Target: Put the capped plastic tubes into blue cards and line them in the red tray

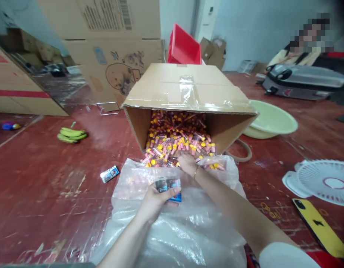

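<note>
My left hand (157, 201) is closed around a small stack of flat blue and black packets (176, 198), the thumb pressed on top, above a clear plastic sheet (194, 227). My right hand (187, 162), with a gold bracelet at the wrist, is at the mouth of a cardboard box (163, 87) lying on its side. Its fingers curl down among small clear tubes with pink contents and yellow caps (183, 143); the fingertips are hidden, so what they hold does not show. A similar blue packet (109, 174) lies on the floor at the left.
Bananas (72, 134) and a metal wire frame (108, 108) lie left on the red floor. To the right are a pale green basin (272, 121), a white plastic basket (325, 178) and a yellow phone (318, 225). A red bin (184, 46) stands behind; a person (302, 48) sits beyond a grey machine (305, 82).
</note>
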A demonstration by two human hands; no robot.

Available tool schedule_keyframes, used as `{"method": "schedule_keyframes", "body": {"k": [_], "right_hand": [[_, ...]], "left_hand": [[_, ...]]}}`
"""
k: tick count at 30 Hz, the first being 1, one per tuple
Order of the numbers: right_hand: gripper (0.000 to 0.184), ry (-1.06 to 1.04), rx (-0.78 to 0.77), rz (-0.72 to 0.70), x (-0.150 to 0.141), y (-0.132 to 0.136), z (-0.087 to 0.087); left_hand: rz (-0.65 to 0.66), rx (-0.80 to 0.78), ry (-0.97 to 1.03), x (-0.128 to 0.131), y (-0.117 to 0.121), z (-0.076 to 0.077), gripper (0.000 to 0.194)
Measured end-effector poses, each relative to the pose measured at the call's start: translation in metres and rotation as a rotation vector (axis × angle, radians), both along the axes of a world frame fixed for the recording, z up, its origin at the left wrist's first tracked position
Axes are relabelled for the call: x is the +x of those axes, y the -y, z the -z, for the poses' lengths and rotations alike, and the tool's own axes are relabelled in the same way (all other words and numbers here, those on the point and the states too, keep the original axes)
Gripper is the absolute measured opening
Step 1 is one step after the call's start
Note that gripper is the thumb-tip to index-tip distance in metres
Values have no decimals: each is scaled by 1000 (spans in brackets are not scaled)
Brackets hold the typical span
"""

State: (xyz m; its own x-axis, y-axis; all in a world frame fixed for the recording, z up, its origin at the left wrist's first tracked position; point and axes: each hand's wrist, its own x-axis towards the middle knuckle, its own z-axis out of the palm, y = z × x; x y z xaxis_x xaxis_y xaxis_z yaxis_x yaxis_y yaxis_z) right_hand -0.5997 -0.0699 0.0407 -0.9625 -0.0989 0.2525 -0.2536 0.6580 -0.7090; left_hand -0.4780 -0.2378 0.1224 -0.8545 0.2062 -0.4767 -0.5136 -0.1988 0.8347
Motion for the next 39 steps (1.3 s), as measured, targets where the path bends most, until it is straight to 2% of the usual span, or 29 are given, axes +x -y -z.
{"method": "schedule_keyframes", "body": {"k": [2, 5, 7, 9, 11, 15, 17, 20, 24, 28, 31, 35, 39], "right_hand": [[16, 10, -12, -12, 4, -6, 1], [14, 33, -47, -53, 13, -25, -12], [14, 59, -90, -83, 22, -39, -27], [22, 86, -148, -113, 34, -51, -45], [30, 142, -273, -149, 48, -58, -65], [29, 215, -607, -203, 73, -60, -101], [28, 188, -658, -186, 80, -57, -111], [26, 150, -675, -162, 84, -51, -117], [20, 36, -600, -187, 88, -45, -119], [12, -66, -327, -202, 94, -42, -126], [9, -110, -193, -240, 96, -40, -135], [8, -159, -117, -284, 98, -35, -143], [6, -102, -85, -313, 97, -34, -141]], "left_hand": [[4, 23, -5, -3, 0, 1, 42], [32, 51, -9, -6, 0, 3, 42], [65, 67, -3, -7, -1, 5, 43], [93, 73, -3, -8, -3, 7, 44], [104, 62, -4, -9, -5, 8, 44], [114, 45, 2, -10, -9, 9, 42], [119, 47, -5, -11, -11, 9, 40], [126, 60, -7, -10, -13, 10, 37], [220, 58, -43, -7, -14, 12, 36], [264, 51, -145, -7, -14, 12, 29], [253, 86, -158, -8, -15, 12, 30], [237, 55, -181, -9, -17, 10, 32], [189, 30, -170, -9, -17, 12, 33]]}}
